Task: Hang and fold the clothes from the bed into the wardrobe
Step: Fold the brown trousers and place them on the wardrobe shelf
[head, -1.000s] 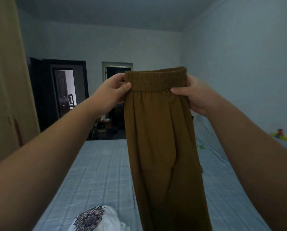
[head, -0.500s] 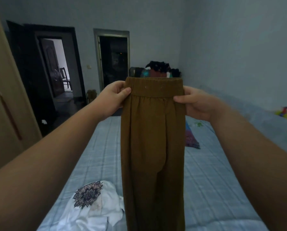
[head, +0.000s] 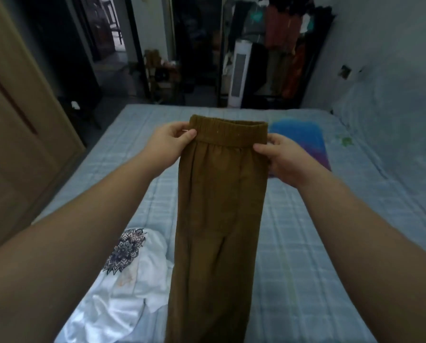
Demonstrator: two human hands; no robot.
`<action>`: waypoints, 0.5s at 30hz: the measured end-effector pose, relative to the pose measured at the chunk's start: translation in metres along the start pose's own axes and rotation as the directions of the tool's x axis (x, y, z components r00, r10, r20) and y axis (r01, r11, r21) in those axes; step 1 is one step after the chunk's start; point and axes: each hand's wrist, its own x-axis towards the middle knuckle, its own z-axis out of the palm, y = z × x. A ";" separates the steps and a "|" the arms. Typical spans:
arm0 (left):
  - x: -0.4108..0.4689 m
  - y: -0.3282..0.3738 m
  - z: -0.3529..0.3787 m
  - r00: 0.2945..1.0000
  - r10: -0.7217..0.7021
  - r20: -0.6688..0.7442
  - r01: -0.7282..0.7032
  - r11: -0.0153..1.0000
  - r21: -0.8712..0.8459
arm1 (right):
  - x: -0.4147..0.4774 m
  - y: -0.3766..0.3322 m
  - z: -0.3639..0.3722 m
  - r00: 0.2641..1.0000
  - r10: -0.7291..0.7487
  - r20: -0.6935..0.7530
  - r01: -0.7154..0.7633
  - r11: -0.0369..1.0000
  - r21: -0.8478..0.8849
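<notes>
I hold a pair of brown trousers (head: 219,206) up over the bed, doubled lengthwise, legs hanging toward me. My left hand (head: 167,142) pinches the left end of the elastic waistband. My right hand (head: 281,159) pinches the right end. A white garment with a dark mandala print (head: 130,273) lies crumpled on the checked light-blue bed (head: 306,243) at lower left. A blue and purple cloth (head: 303,139) lies on the far right part of the bed, partly hidden behind my right hand. The wooden wardrobe door (head: 16,125) stands at the left.
Beyond the bed's far edge stand a white tower fan (head: 238,75) and a dark rack of hanging clothes (head: 288,50). Two dark doorways open at the back left. A pale wall runs along the bed's right side.
The view has tilted down, and both hands have lowered the trousers from face height toward the bed. Grip on the waistband is unchanged.
</notes>
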 end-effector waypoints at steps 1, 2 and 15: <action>0.017 -0.018 0.007 0.999 -0.042 -0.007 0.042 0.999 -0.003 | 0.024 0.014 -0.003 1.000 0.031 -0.003 -0.031 0.999 0.016; 0.033 -0.034 0.013 0.996 -0.082 -0.016 0.082 0.997 -0.006 | 0.046 0.029 -0.005 0.998 0.058 -0.003 -0.058 0.998 0.029; 0.209 -0.284 0.091 0.930 -0.365 -0.042 0.362 0.930 -0.068 | 0.279 0.251 -0.007 0.932 0.265 -0.247 -0.248 0.964 0.097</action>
